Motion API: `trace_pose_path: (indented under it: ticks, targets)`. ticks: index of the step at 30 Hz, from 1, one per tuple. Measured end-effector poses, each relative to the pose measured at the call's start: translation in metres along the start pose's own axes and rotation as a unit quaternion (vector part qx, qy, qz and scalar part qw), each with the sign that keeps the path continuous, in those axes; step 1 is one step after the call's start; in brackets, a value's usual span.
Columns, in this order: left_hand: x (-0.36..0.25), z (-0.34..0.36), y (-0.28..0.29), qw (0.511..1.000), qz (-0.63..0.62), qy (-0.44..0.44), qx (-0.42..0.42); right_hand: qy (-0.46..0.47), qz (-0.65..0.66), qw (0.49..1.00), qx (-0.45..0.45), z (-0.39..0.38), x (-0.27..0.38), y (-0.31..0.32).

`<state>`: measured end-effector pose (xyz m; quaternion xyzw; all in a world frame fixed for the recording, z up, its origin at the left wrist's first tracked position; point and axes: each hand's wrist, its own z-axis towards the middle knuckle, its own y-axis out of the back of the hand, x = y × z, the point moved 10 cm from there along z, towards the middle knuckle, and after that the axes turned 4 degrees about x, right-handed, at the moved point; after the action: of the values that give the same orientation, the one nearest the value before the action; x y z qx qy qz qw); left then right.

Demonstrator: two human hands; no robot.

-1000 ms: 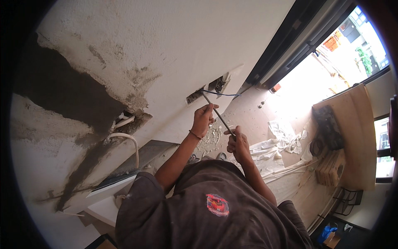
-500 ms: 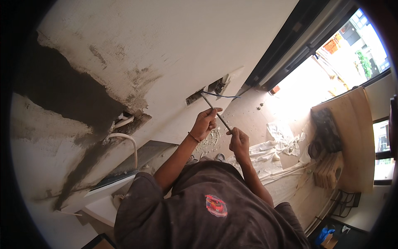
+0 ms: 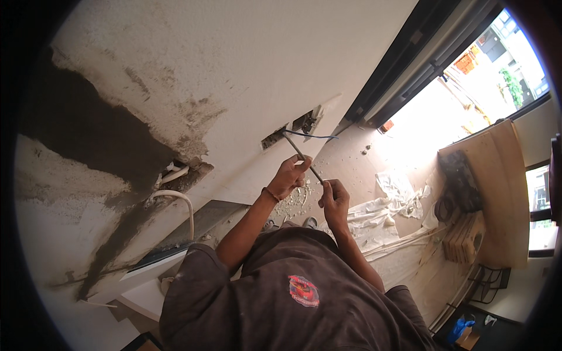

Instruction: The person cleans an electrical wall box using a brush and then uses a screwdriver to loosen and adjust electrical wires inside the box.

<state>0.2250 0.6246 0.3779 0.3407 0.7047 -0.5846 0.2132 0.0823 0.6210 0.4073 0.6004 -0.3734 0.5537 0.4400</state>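
A dark grey cable [image 3: 295, 147] slants out of a rectangular wall box [image 3: 274, 138] toward me. My left hand [image 3: 290, 178] is closed around its middle, thumb and fingers pinching it. Lower down, my right hand [image 3: 335, 202] grips the cable's near end between thumb and curled fingers. A thin blue wire [image 3: 310, 136] sticks out of the wall near the same opening and reaches to the right, free of both hands. Beside that box is a second opening [image 3: 304, 122] with dark parts inside.
Dark fresh mortar [image 3: 93, 123] covers part of the wall at left, where a white conduit [image 3: 190, 213] bends out. Crumbled debris [image 3: 295, 202] and white plastic sheeting [image 3: 374, 217] lie on the floor. At right lean a curved wooden board [image 3: 506, 193], a black bag [image 3: 462, 181] and stacked panels [image 3: 462, 240].
My right hand has shifted slightly left, and its fingers have moved a little on the cable. The left hand stays pinched on it in nearly the same place.
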Motion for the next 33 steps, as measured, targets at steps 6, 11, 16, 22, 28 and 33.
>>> trace_pose_path:
  ticks: [6, 11, 16, 22, 28, 33]
  targets:
    - [-0.001, 0.007, 0.011, 0.997, 0.066, -0.027, -0.003, -0.065, 0.135, 0.989, -0.004, 0.001, 0.000, 0.000]
    - [-0.002, 0.000, 0.001, 0.998, 0.055, 0.019, 0.024, -0.043, 0.082, 0.996, 0.002, 0.003, -0.007, -0.003]
    - [0.003, 0.009, 0.002, 0.981, 0.193, 0.003, 0.006, 0.128, -0.043, 0.990, -0.048, 0.001, 0.021, 0.000]
    - [0.002, 0.005, -0.003, 0.998, 0.039, 0.006, 0.056, -0.092, 0.181, 0.979, 0.015, -0.007, -0.015, -0.006]
    - [-0.008, 0.011, 0.023, 0.991, 0.116, -0.027, -0.056, 0.013, 0.074, 0.996, -0.053, -0.003, 0.015, 0.000]
    - [-0.013, 0.003, 0.024, 0.997, 0.038, -0.052, -0.038, -0.095, 0.169, 0.981, 0.012, -0.001, -0.011, -0.004]
